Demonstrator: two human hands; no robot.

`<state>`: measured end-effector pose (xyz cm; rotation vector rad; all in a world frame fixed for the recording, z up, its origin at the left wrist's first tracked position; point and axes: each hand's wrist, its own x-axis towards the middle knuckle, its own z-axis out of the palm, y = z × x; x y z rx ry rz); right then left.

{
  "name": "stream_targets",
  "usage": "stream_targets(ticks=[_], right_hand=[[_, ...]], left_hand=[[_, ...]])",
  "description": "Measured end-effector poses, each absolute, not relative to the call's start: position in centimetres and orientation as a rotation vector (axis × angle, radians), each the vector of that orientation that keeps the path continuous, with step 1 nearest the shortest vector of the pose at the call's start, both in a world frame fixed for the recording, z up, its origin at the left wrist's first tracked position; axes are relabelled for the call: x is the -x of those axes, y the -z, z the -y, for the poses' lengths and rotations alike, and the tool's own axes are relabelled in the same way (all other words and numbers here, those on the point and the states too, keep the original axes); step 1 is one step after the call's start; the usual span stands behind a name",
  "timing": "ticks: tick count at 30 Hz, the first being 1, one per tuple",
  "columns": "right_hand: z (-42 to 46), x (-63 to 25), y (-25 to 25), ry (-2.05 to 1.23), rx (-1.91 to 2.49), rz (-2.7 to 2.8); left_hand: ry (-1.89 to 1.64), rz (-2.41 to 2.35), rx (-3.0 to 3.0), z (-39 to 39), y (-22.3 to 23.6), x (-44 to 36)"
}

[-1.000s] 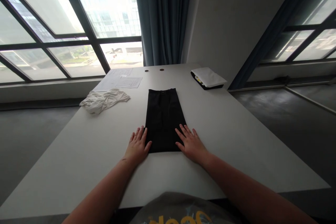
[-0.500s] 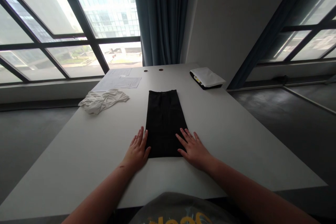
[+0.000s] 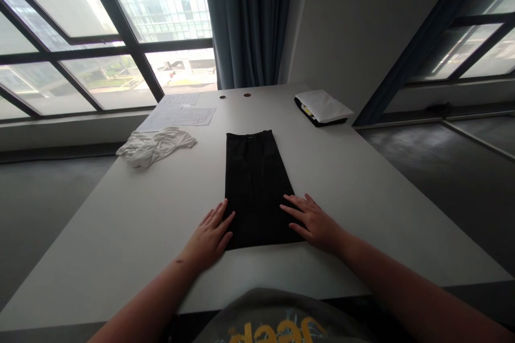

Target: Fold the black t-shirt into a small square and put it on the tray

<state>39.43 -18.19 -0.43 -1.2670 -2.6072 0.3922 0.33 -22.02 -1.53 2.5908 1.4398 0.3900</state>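
A black garment with a waistband, like a skirt or folded trousers (image 3: 257,187), lies flat on the white table (image 3: 350,198). Its waistband with a small label is at the far end, and its near edge is toward me. My left hand (image 3: 211,233) rests at the lower left edge of the cloth, fingers stretched out and fingertips on it. At the lower right edge, my right hand (image 3: 316,222) lies with fingers spread, their tips over the cloth. Neither hand grips anything.
A crumpled white cloth (image 3: 155,146) lies on the table's left side, with printed paper sheets (image 3: 181,112) behind it. Two round holes sit near the far edge. At the back right is a white and black bundle (image 3: 324,106). A window and blue curtain (image 3: 249,21) stand beyond.
My right hand has shifted right, and the garment's near end looks wider, its lower right corner farther right. My left hand stays by the left edge. The view has tilted slightly down.
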Motion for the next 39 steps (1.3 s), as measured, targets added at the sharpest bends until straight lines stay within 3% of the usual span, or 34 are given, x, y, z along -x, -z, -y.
stream_targets(ticks=[9, 17, 23, 34, 39], right_hand=[[13.5, -42.5, 1.5, -0.405, 1.077, 2.542], [0.0, -40.3, 2.3, -0.309, 1.391, 2.405], [-6.4, -37.5, 2.6, -0.263, 1.496, 2.333], [-12.8, -35.5, 1.7, -0.345, 1.543, 2.043], [-11.5, -35.9, 1.2, -0.436, 1.357, 1.760]], left_hand=[[-0.248, -1.377, -2.602, 14.1, 0.8, 3.0], [-0.354, -1.721, -2.392, -0.1, 0.8, -1.1], [-0.418, -1.876, -2.230, -6.5, 1.0, -3.4], [-0.655, -1.872, -2.117, -12.9, 1.6, -3.0], [-1.015, -1.627, -2.022, -12.6, 2.0, -1.9]])
